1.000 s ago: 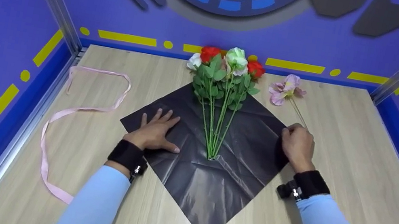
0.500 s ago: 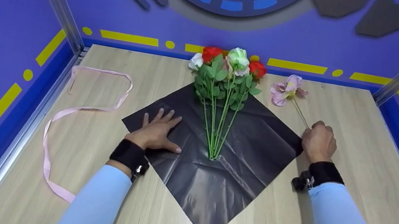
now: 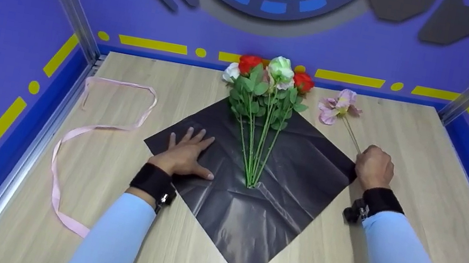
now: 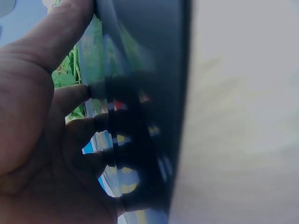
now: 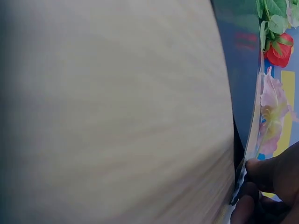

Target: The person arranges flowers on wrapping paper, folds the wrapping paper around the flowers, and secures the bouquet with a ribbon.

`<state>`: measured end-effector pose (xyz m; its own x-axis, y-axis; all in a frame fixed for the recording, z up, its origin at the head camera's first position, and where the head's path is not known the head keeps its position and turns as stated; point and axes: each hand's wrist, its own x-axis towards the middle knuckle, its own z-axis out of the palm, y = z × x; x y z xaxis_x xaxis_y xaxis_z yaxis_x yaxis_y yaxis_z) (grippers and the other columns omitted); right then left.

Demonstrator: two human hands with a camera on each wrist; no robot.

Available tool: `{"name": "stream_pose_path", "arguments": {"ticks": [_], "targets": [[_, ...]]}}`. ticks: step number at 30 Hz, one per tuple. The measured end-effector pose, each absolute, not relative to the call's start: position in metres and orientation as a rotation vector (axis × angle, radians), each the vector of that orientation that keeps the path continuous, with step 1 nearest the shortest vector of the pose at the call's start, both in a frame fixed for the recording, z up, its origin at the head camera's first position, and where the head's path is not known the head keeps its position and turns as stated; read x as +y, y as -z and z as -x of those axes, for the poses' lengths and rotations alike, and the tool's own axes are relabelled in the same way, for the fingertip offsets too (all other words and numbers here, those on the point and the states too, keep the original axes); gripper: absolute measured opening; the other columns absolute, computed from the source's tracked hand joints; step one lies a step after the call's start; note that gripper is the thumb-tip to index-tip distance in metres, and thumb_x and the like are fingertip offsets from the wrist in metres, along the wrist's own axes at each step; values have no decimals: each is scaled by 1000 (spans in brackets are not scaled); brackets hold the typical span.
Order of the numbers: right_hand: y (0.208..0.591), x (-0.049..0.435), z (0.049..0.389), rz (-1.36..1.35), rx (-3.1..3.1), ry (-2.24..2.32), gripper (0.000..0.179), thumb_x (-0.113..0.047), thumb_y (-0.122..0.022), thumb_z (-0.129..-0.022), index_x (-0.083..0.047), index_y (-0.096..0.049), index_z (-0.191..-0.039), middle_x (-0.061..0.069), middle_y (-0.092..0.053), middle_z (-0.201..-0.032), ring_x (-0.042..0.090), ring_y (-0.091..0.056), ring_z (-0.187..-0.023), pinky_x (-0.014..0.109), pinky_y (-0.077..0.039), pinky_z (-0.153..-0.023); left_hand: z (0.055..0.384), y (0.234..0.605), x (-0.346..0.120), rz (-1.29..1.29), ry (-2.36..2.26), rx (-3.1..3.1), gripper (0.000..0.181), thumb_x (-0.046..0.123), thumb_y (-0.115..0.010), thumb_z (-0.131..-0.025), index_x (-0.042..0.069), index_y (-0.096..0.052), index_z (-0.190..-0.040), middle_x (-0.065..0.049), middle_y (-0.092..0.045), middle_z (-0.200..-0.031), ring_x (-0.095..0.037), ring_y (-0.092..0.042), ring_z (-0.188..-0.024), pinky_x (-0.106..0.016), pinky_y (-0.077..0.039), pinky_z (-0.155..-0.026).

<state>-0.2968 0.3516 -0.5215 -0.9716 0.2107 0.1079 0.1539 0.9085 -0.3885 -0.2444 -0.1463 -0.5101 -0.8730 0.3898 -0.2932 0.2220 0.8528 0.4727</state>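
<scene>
A black sheet of wrapping paper [image 3: 235, 237] lies diamond-wise on the table. My left hand [image 3: 183, 157] rests on its left part, fingers spread; the left wrist view shows these fingertips [image 4: 100, 122] touching the glossy surface. At the sheet's right corner, my right hand [image 3: 374, 168] has curled fingers, and the right wrist view shows its thumb [image 5: 261, 172] and fingers pinching the edge. Several artificial roses [image 3: 280, 70], red, white and pale green, lie with stems on the sheet. A pink-purple flower [image 3: 338, 105] lies beyond my right hand, which hides its stem's lower end.
A pink ribbon [image 3: 95, 127] curves over the table's left side, one end hidden by my left sleeve. The wooden table [image 3: 423, 208] is bounded by blue-purple panels [image 3: 213, 31] and metal posts at its back corners.
My right hand has moved to the right, and the sheet's right corner now reaches farther out, spread flatter. My left hand and the roses have kept their places.
</scene>
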Motion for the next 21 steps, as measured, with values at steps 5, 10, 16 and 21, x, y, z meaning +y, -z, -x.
{"name": "stream_pose_path", "arguments": {"ticks": [5,10,16,21], "targets": [[520,345,297,209,-2880,-540,29,-7,-46,-96,7,-65,-78,37,-70,-92,58,-68,-88,66,-54,-74,245,511,-146,-453,-596,2653,109,56,-83,-84,22,-23,-169,-12,-7,-177,-42,6,-163,-75,9,-122],[511,324,300,159,-2779,-558,29,-5,-47,-95,5,-61,-70,37,-69,-85,59,-68,-84,67,-53,-73,245,511,-146,-451,-594,2653,109,56,-82,-84,22,-23,-169,-13,-7,-177,-41,7,-163,-75,10,-122],[497,276,307,179,-2678,-728,26,-11,-52,-96,4,-69,-83,29,-74,-90,53,-70,-90,62,-53,-81,245,511,-147,-448,-604,2652,109,56,-83,-84,22,-24,-169,-13,-7,-177,-42,7,-163,-75,11,-121],[487,224,310,84,-2613,-902,23,-14,-61,-99,3,-76,-97,24,-77,-95,47,-72,-93,57,-55,-87,245,511,-146,-453,-607,2653,109,56,-83,-83,21,-24,-168,-13,-7,-177,-42,6,-163,-76,10,-121]]}}
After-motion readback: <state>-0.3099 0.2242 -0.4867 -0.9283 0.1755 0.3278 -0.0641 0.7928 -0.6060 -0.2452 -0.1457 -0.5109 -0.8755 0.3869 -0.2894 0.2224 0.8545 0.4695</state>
